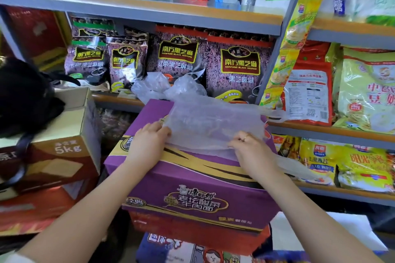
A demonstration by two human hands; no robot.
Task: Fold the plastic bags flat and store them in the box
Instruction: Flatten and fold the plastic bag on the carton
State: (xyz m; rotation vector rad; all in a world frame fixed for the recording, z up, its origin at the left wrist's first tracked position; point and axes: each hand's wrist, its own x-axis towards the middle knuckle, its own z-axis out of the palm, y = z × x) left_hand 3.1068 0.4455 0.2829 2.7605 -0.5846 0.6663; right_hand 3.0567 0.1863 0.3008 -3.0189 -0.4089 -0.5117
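Note:
A thin clear plastic bag (215,121) lies spread on top of a purple cardboard box (192,194). My left hand (147,141) pinches the bag's left edge with its fingertips. My right hand (250,147), with a ring on one finger, pinches the bag's near edge at the right. Part of the bag trails off the box's right side toward the shelf. Two more crumpled clear bags (166,88) sit behind the box on the shelf edge.
Metal shelves (149,13) packed with black sesame packets (237,68) and yellow food packs (363,92) stand right behind and to the right. A brown 5kg carton (62,151) with a black bag (23,96) on it sits at the left. More boxes are stacked under the purple one.

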